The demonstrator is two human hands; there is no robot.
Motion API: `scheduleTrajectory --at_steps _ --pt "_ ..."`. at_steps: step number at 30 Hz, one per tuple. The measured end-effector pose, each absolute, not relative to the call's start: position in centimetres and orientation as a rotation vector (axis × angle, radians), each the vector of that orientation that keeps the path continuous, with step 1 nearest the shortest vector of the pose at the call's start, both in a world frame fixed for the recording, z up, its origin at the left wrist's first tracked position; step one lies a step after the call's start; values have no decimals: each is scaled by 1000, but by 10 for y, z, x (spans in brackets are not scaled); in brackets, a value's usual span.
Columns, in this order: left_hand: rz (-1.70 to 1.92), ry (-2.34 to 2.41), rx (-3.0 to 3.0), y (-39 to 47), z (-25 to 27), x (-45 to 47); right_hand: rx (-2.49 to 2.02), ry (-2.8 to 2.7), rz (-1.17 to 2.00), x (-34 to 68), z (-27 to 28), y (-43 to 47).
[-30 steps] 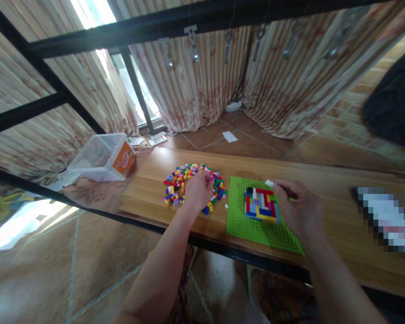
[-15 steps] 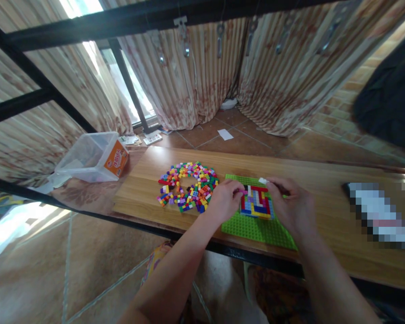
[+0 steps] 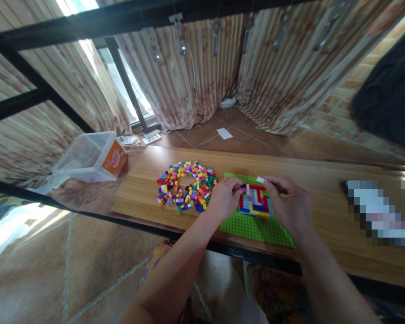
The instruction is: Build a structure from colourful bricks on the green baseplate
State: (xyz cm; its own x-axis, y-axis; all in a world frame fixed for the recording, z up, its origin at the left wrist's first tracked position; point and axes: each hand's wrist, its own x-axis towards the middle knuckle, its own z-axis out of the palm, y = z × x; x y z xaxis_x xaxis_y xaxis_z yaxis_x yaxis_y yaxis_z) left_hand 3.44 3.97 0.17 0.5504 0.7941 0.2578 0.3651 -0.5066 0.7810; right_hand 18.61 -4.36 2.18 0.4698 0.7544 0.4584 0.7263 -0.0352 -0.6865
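On the green baseplate stands a block of toy bricks in blue, red, yellow, white and purple. My left hand is closed at its left far corner, thumb and forefinger pinching a small pink brick that is mostly hidden by the fingers. At the far right corner, my right hand pinches a white brick between thumb and fingertips, just above the baseplate's far edge. Left of my left hand, a ring-shaped heap of loose bricks in many colours lies on the wooden tabletop.
A clear plastic box with an orange label sits beyond the table's left end. To the right lies a blurred-out flat object with a dark edge. A black metal frame crosses above, before striped curtains.
The view has shifted slightly. My left fingers have shifted a little at the corner of the brick block, hiding more of the pink brick. My right hand still holds the white brick.
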Motion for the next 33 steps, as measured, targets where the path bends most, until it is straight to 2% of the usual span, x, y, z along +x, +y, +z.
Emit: scheduleTrajectory --at_steps 33 --pt "755 936 2184 29 5 35 -1768 -1267 65 184 23 -43"
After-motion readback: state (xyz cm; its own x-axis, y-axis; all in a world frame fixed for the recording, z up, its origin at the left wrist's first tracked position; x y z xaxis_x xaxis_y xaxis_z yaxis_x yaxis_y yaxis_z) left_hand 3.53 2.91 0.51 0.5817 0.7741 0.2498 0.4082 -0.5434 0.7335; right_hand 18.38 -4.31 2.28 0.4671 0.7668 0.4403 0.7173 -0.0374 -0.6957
